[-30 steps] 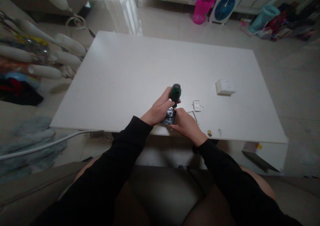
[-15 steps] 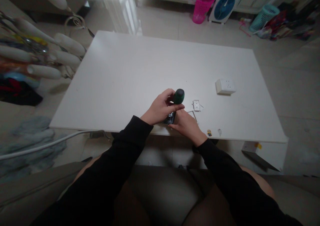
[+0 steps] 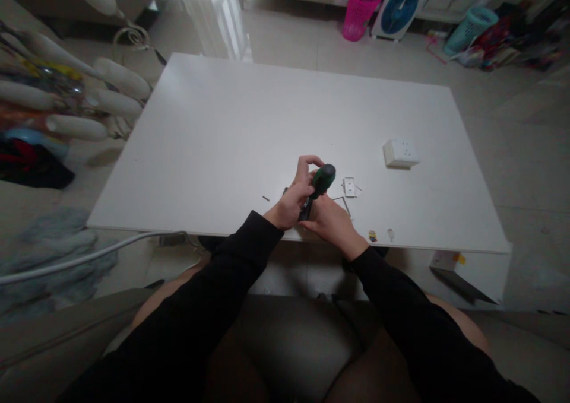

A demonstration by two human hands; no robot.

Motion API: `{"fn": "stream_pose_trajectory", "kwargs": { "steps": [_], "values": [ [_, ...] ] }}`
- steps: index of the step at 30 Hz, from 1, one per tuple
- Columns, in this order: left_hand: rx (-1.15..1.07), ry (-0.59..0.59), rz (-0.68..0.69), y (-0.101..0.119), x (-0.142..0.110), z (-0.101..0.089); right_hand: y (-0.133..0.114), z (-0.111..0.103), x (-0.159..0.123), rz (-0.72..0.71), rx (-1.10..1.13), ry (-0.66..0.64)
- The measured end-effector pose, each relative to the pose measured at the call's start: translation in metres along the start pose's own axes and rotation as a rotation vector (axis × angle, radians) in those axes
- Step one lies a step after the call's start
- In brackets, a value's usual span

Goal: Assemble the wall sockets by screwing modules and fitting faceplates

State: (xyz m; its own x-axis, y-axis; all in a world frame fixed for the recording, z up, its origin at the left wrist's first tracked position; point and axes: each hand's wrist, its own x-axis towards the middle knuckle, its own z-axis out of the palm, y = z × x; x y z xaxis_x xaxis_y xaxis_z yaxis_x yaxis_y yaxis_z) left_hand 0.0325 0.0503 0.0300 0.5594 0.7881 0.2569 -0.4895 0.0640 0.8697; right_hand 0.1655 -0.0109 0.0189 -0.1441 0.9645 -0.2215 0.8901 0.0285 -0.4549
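Note:
My left hand (image 3: 297, 198) is closed around a screwdriver (image 3: 324, 180) with a thick green and black handle. Its handle leans up and to the right, while its tip is hidden by my hands. Close beside it, my right hand (image 3: 333, 222) grips a dark object (image 3: 305, 210) at the table's front edge. Most of that object is covered by my fingers, so I cannot make out its kind. A small dark strip (image 3: 266, 198) lies left of my left hand. Just right of the hands are a small white rectangular part (image 3: 350, 187) and a thin dark frame-like piece (image 3: 342, 205).
On the white table (image 3: 231, 130), a white socket box (image 3: 401, 153) stands to the right. A small yellow and blue figure (image 3: 373, 235) and a small pale piece (image 3: 390, 234) lie near the front edge. A white cable (image 3: 111, 246) runs past the table's left front.
The screwdriver handle has tipped to the right, and my left hand has turned and shifted slightly right with it. The small dark strip now shows. My right hand stays nearly still.

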Motion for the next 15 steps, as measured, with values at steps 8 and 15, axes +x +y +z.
{"fn": "stream_pose_trajectory", "kwargs": {
  "steps": [8,15],
  "values": [
    [0.164,0.009,-0.013,-0.001,0.0,-0.008,-0.003,-0.002,-0.003,0.019,-0.04,-0.003],
    [0.457,0.102,-0.083,0.019,0.0,0.003,-0.001,0.0,-0.001,0.013,-0.036,-0.001]
  ]
}}
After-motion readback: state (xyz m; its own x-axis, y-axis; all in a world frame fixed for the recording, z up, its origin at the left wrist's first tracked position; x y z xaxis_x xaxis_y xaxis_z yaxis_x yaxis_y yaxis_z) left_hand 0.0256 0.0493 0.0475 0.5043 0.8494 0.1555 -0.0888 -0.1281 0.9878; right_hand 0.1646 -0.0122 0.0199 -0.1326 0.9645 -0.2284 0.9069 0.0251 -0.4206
